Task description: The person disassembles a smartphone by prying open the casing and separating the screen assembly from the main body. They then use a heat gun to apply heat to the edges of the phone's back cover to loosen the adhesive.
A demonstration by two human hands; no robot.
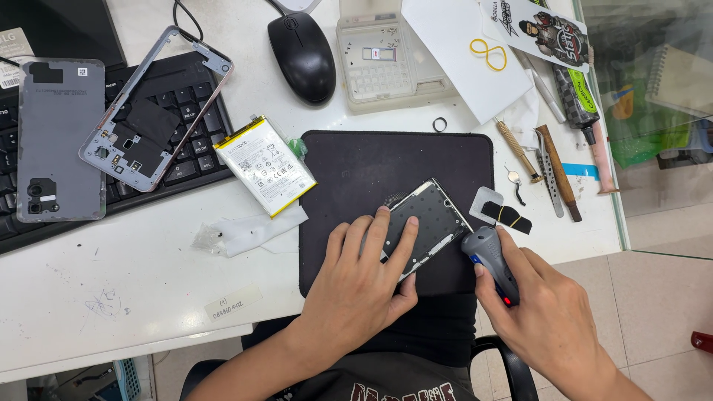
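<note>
My left hand point(364, 275) lies flat on an opened phone body point(429, 215), pressing it onto a black work mat point(371, 163). My right hand point(546, 312) grips a grey electric screwdriver point(490, 260) with a blue button and a red light, its head at the phone's right edge. The screwdriver's tip is hidden. A white phone battery point(265, 165) with a yellow edge lies left of the mat. A grey phone back cover point(59, 137) and a metal middle frame point(152, 111) rest on a black keyboard point(194, 148).
A black mouse point(302, 53) and a clear parts box point(379, 59) sit behind the mat. Hand tools point(557, 167), a yellow rubber band point(488, 54) and small parts lie at the right, near the table's edge. Crumpled plastic film point(245, 232) lies left of the mat.
</note>
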